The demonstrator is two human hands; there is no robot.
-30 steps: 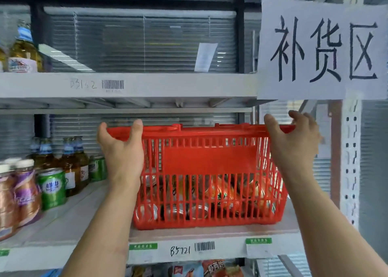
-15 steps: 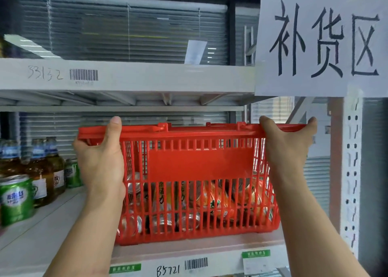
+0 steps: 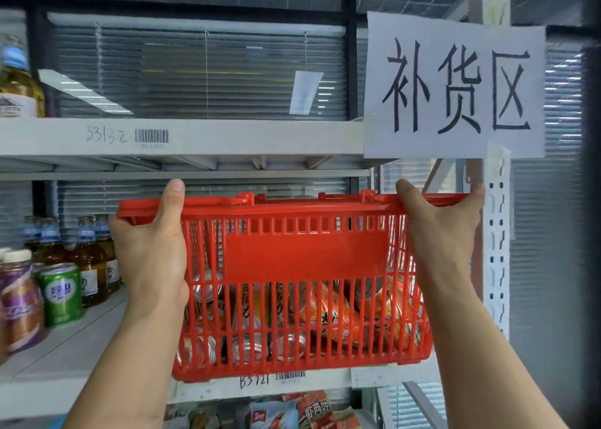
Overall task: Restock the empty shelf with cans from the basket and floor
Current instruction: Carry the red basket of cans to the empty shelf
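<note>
Up at shelf height, both arms reach forward and the left hand (image 3: pixel 153 253) clasps the left end of the red basket (image 3: pixel 305 259), thumb standing straight up against the rim while the fingers wrap out of sight round the far side. The right hand (image 3: pixel 439 230) grips the right end the same way, thumb on the near rim and fingertips hooked over the top edge close to the perforated white upright (image 3: pixel 496 266). The basket sits in front of the shelf (image 3: pixel 65 360), its base overlapping the shelf's front lip, though whether it rests there or is held just clear cannot be told. It is moulded plastic with thin vertical slats, a solid blank panel in the middle of its face and handles folded flat along the rim. Through the slats show the cans (image 3: pixel 328 311), orange-printed sides and silvery ends lying jumbled, their labels too broken up to read. On the shelf's left stand a green can (image 3: pixel 63 295), amber glass bottles (image 3: pixel 94 259) and a purple bottle (image 3: pixel 19 301), blurred and cut by the frame. A white paper sign (image 3: pixel 455 87) with black brush characters hangs above the right hand.
</note>
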